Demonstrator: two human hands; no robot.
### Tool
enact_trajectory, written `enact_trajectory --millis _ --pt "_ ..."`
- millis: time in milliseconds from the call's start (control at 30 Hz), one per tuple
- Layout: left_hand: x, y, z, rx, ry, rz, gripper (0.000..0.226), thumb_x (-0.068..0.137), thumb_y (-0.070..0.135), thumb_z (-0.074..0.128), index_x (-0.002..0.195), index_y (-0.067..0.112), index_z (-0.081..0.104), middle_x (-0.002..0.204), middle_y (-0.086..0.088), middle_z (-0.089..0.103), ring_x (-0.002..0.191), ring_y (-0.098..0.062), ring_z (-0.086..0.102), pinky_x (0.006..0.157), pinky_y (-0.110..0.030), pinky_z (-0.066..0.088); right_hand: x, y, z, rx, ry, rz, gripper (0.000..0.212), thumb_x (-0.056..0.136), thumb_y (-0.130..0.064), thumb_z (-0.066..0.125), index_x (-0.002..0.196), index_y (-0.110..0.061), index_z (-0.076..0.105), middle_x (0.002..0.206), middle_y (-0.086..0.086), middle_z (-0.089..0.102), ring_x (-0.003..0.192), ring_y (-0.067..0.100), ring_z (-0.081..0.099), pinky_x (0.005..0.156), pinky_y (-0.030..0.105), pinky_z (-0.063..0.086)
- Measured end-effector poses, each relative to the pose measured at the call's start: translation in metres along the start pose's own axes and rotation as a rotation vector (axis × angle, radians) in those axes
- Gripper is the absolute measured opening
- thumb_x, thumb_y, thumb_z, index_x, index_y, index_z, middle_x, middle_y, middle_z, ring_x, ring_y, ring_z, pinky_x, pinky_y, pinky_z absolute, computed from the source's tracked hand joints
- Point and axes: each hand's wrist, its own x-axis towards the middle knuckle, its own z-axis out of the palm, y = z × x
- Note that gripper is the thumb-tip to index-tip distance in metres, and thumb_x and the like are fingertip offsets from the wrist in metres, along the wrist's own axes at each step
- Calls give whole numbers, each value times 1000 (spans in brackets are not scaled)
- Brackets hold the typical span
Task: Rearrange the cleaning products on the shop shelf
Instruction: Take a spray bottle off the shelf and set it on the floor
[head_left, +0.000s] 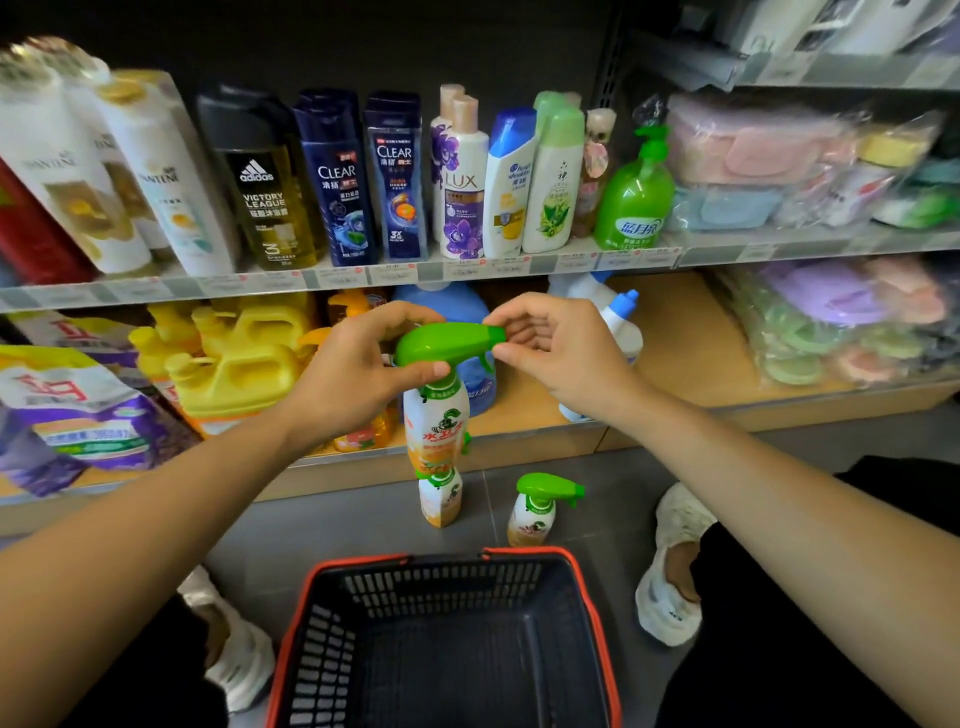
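Note:
I hold a white and orange spray bottle (436, 421) with a green trigger head in the air in front of the lower shelf (675, 353). My left hand (358, 369) grips the rear of the green head and the neck. My right hand (550, 343) pinches the nozzle tip at the head's right end. Two more bottles of the same kind stand on the grey floor below: one (440, 499) partly hidden behind the held bottle, the other (540, 512) with its green head showing.
A black shopping basket with a red rim (587, 587) sits on the floor between my feet. The lower shelf holds yellow jugs (244, 358), a blue bottle (467, 306) and a white bottle (621, 322). Shampoo bottles (337, 176) line the upper shelf.

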Motion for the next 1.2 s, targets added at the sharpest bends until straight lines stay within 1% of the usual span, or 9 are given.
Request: enact_trajectory --millis 100,267,367,433,600,733,867,1033,1200 --pt "0 0 -1 114 27 30 53 79 27 82 128 18 66 115 5 70 106 -11 68 91 -43 59 2 2 1 89 3 63 25 81 6 75 101 -8 70 88 9 72 78 11 68 76 23 57" --pt "0 3 2 177 55 46 47 81 23 83 124 18 66 112 4 70 101 -11 68 88 -39 60 4 5 2 339 -26 214 20 86 7 69 100 -7 68 76 4 75 68 15 72 64 22 57" --pt "0 6 4 190 53 53 45 82 25 82 124 17 67 110 3 70 99 -11 68 86 -36 61 3 6 2 405 -20 263 10 94 -2 63 101 -7 68 74 6 74 66 14 69 64 22 56" --pt "-1 7 5 212 43 54 46 82 28 82 124 18 67 111 3 71 99 -11 68 85 -35 61 1 6 2 395 -17 266 12 98 -7 57 98 -8 69 72 7 71 63 13 65 63 22 54" --pt "-3 9 7 229 44 47 46 81 27 83 123 18 69 110 2 72 96 -12 68 82 -31 60 -1 7 4 325 -6 190 14 97 -3 59 94 -12 69 77 11 68 67 15 64 67 27 53" --pt "-1 9 5 207 41 26 44 81 26 84 122 20 68 107 7 70 97 -8 67 83 -29 59 1 6 2 468 -32 299 14 97 -5 58 96 -12 71 81 7 67 70 13 62 69 25 52" --pt "1 9 3 195 32 18 44 80 26 83 122 21 68 108 7 71 98 -9 67 84 -33 60 6 5 -3 657 -123 466 17 99 -9 53 97 -11 70 75 6 62 66 16 55 63 27 46" --pt "0 9 3 169 7 10 47 81 26 83 125 19 68 110 5 72 99 -12 68 86 -40 60 8 6 -6 635 -200 484 17 100 -9 52 95 -13 67 71 5 61 61 15 48 61 28 38" --pt "-2 7 4 122 -6 -8 49 81 26 82 126 16 68 111 2 72 101 -17 69 86 -46 60 8 9 -8 605 -176 494 14 98 -8 56 100 -9 70 76 4 60 63 14 46 60 27 37"
